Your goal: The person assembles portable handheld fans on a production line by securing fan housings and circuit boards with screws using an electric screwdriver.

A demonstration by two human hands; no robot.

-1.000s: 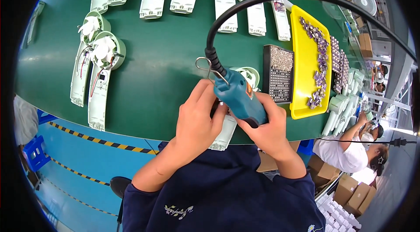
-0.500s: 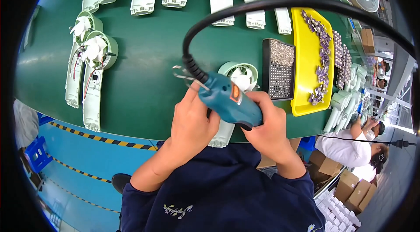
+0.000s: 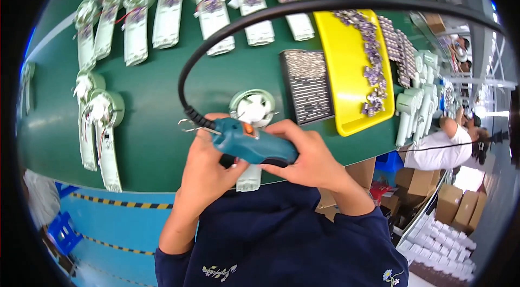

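A teal electric screwdriver [image 3: 246,143], with a black cable and a wire hanging loop at its left end, lies across the space between my hands. My right hand [image 3: 311,160] is closed round its right end. Curled beside the cable end is my left hand [image 3: 203,170], thumb and fingers closed; the tool hides what they hold. Below the tool lies a pale green fan unit [image 3: 253,107] with white blades. Its lower handle plate [image 3: 248,178] shows between my hands near the table edge, while its middle and the screwdriver's tip are hidden.
Several similar fan units [image 3: 211,16] with purple circuit boards line the back of the green table [image 3: 157,141]; two more [image 3: 108,141] lie left. Right of my work stand a black screw tray [image 3: 311,100] and a yellow tray [image 3: 346,81] of small parts. The black cable [image 3: 325,5] arches overhead.
My view has shifted, so the back row of fan units shows more fully. The screwdriver has tilted from steep to nearly level across the picture, still in my right hand.
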